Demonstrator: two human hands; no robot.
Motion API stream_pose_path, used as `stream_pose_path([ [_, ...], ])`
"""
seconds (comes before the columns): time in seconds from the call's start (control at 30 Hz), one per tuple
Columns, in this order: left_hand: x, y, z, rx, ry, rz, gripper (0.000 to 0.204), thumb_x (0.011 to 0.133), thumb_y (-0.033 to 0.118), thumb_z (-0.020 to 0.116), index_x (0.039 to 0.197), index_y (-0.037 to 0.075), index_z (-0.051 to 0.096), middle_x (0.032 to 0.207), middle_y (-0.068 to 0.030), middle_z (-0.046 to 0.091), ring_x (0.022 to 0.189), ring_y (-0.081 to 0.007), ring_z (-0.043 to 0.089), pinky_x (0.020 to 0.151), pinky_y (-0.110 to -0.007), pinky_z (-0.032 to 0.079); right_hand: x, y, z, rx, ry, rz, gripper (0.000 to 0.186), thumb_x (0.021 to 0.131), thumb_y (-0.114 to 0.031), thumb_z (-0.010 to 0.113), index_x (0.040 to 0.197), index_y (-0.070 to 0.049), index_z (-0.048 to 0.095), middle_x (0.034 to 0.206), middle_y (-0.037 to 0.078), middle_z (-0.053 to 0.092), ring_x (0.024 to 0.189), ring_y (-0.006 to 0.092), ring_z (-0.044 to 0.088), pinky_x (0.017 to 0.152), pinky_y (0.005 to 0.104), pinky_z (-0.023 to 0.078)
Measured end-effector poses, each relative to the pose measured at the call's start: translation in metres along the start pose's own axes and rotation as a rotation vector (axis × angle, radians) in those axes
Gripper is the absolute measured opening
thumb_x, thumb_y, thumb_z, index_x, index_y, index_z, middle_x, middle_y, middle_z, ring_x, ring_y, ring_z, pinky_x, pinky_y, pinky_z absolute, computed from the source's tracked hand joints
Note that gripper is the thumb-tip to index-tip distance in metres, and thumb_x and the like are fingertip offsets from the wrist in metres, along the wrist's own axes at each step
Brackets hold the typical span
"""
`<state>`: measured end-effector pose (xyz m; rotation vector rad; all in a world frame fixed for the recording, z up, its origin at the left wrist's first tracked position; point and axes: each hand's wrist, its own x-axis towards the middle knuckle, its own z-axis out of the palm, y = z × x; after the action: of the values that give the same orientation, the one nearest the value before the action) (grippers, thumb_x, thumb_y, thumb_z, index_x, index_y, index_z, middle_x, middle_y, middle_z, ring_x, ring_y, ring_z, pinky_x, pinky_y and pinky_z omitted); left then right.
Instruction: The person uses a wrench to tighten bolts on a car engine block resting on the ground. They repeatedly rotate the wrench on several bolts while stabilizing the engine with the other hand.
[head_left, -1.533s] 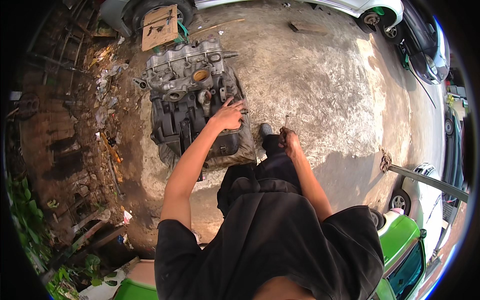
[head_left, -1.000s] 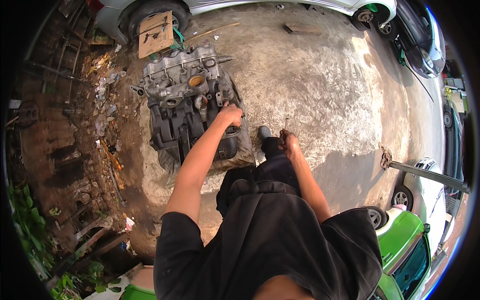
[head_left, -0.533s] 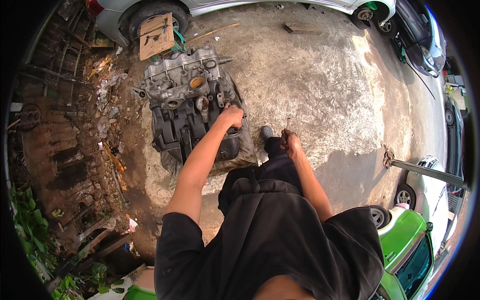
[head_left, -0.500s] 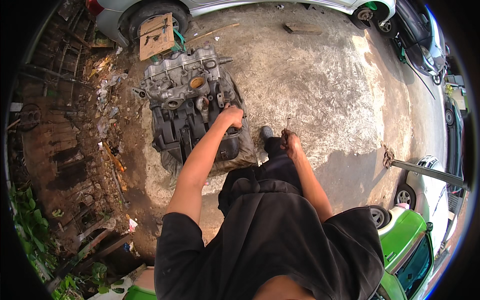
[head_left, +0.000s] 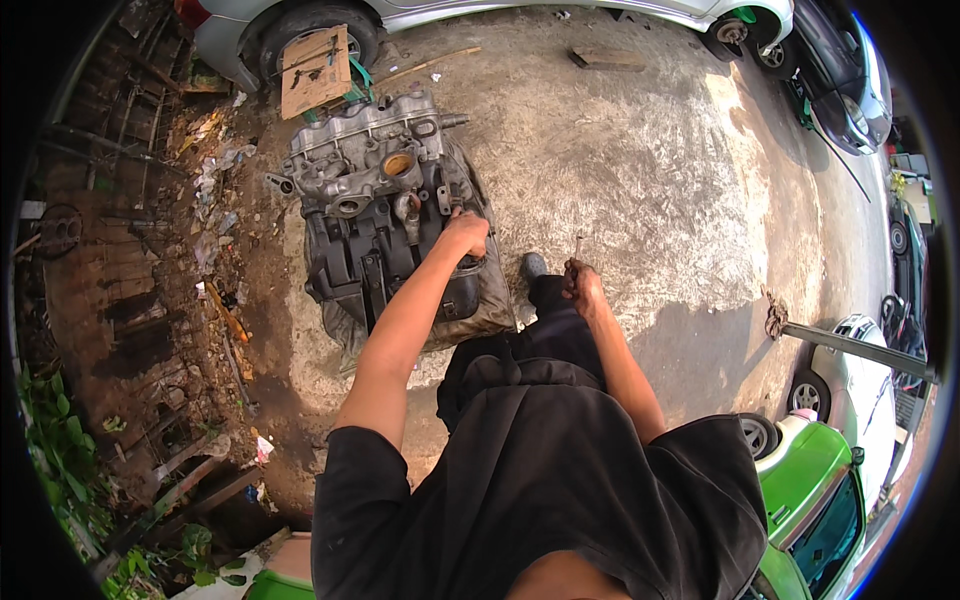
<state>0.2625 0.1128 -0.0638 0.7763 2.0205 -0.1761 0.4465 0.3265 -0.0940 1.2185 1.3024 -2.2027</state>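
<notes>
A grey and black engine [head_left: 350, 190] lies on a dark cloth [head_left: 478, 200] on the ground, left of centre. My left hand [head_left: 466, 236] is at its right side with curled fingers. What they grip there, if anything, is hidden by the hand. Off to the right of the engine, above my leg, my right hand [head_left: 581, 283] is closed around a thin metal tool [head_left: 579, 245]. Only its narrow upper end sticks out past the fingers, so its exact kind does not show.
A cardboard sheet [head_left: 315, 72] with small dark parts sits beyond the engine, by a silver car [head_left: 450, 12]. A wooden block [head_left: 607, 59] lies on the concrete. Litter and scrap line the left side. A metal post [head_left: 850, 346] and a green car [head_left: 808, 490] are at right.
</notes>
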Motion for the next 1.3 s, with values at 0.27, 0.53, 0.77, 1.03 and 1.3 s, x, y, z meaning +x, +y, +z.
stream_pose_path([
  [0.27, 0.003, -0.003, -0.001, 0.032, -0.077, 0.009, 0.024, 0.092, 0.017, 0.063, 0.07, 0.011, 0.057, 0.076, -0.0137, 0.048, 0.08, -0.0326, 0.051, 0.101, -0.053, 0.032, 0.0, -0.003, -0.002, 0.02, 0.009, 0.005, 0.028, 0.104, -0.028, 0.041, 0.084, -0.014, 0.054, 0.054, -0.005, 0.035, 0.045, 0.0093, 0.031, 0.047, 0.0282, 0.028],
  [0.53, 0.002, -0.003, 0.004, -0.03, 0.029, 0.019, 0.033, 0.082, 0.013, 0.069, 0.055, 0.008, 0.05, 0.063, -0.01, 0.044, 0.088, -0.031, 0.049, 0.101, -0.056, 0.031, 0.0, -0.007, -0.002, 0.02, 0.021, 0.009, 0.026, 0.104, -0.026, 0.041, 0.085, -0.014, 0.053, 0.055, -0.005, 0.034, 0.046, 0.0092, 0.031, 0.047, 0.0281, 0.028],
  [0.77, 0.008, -0.004, 0.004, -0.021, -0.009, -0.024, 0.032, 0.081, 0.017, 0.074, 0.057, 0.007, 0.055, 0.065, -0.0115, 0.051, 0.084, -0.0301, 0.053, 0.097, -0.053, 0.034, 0.002, -0.008, -0.005, 0.025, 0.009, 0.001, 0.026, 0.104, -0.026, 0.04, 0.085, -0.014, 0.052, 0.054, -0.005, 0.034, 0.046, 0.0095, 0.032, 0.047, 0.0282, 0.028],
  [1.03, 0.003, -0.006, 0.002, -0.026, -0.021, 0.044, 0.035, 0.083, 0.006, 0.066, 0.059, 0.011, 0.041, 0.061, -0.0113, 0.031, 0.059, -0.0273, 0.036, 0.089, -0.055, 0.034, 0.008, -0.008, -0.007, 0.021, -0.011, 0.004, 0.027, 0.105, -0.027, 0.039, 0.085, -0.014, 0.052, 0.054, -0.004, 0.033, 0.046, 0.0103, 0.03, 0.047, 0.0288, 0.028],
  [1.3, -0.004, -0.005, -0.003, -0.046, -0.024, 0.081, 0.027, 0.081, 0.006, 0.067, 0.063, 0.008, 0.048, 0.064, -0.0108, 0.038, 0.063, -0.0283, 0.041, 0.093, -0.057, 0.03, 0.009, -0.011, -0.006, 0.014, -0.006, 0.001, 0.027, 0.105, -0.028, 0.04, 0.085, -0.014, 0.052, 0.054, -0.004, 0.033, 0.048, 0.0105, 0.031, 0.048, 0.029, 0.028],
])
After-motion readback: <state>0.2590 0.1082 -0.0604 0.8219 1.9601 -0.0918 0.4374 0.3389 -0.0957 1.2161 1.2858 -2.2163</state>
